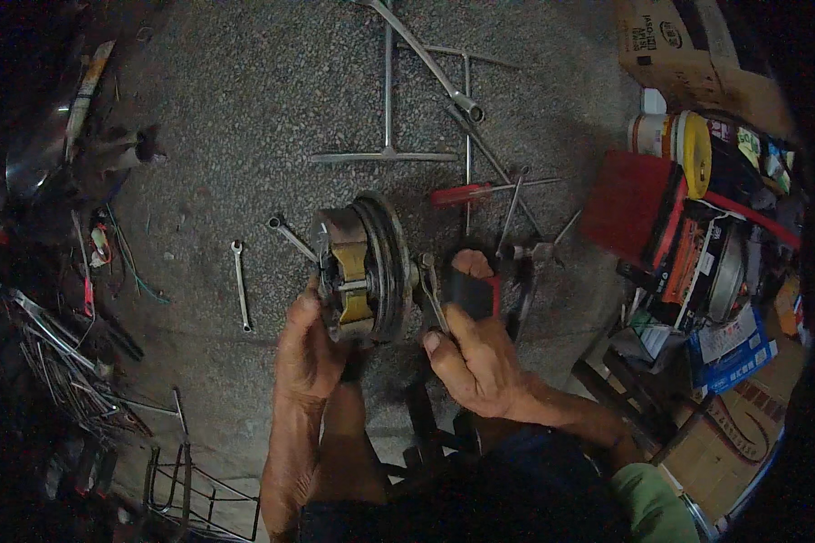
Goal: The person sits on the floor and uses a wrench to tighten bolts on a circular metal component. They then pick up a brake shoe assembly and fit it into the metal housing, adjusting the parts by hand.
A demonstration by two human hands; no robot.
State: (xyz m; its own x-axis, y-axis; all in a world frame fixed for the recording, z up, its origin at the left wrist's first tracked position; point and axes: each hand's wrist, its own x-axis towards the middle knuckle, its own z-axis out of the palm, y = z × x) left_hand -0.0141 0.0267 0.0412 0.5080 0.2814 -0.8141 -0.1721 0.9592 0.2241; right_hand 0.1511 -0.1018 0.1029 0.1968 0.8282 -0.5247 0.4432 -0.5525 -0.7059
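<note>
We grip a round metal machine part [385, 271] with our left hand [310, 351], so it sits between our hands. Our right hand [475, 364] holds a silver wrench [436, 294] beside it. A second wrench [241, 290] lies on the floor [235, 163].

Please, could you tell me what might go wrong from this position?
The round metal assembly might twist under force, because the left hand steadies it at its lower left side. The wrench in the right hand could slip, since its head is by the assembly's right side and its seating is hard to see.
</note>
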